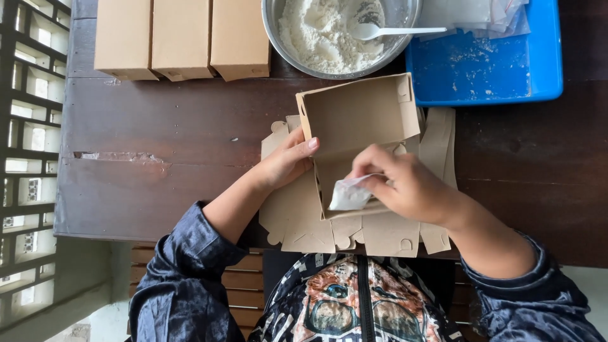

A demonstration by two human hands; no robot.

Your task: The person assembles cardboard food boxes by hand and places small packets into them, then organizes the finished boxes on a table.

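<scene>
An open brown cardboard box [358, 117] stands on a stack of flat unfolded box blanks [297, 218] at the table's near edge. My left hand [288, 161] grips the box's left wall, thumb on the rim. A small clear plastic bag of white powder [348, 195] is pinched in my right hand [405, 183], which holds it at the box's near open end, partly inside.
A steel bowl of white flour [329, 31] with a white spoon [392, 30] sits at the far edge. Three closed cardboard boxes [180, 38] stand far left. A blue tray [487, 69] with clear bags is far right. A lattice wall runs along the left.
</scene>
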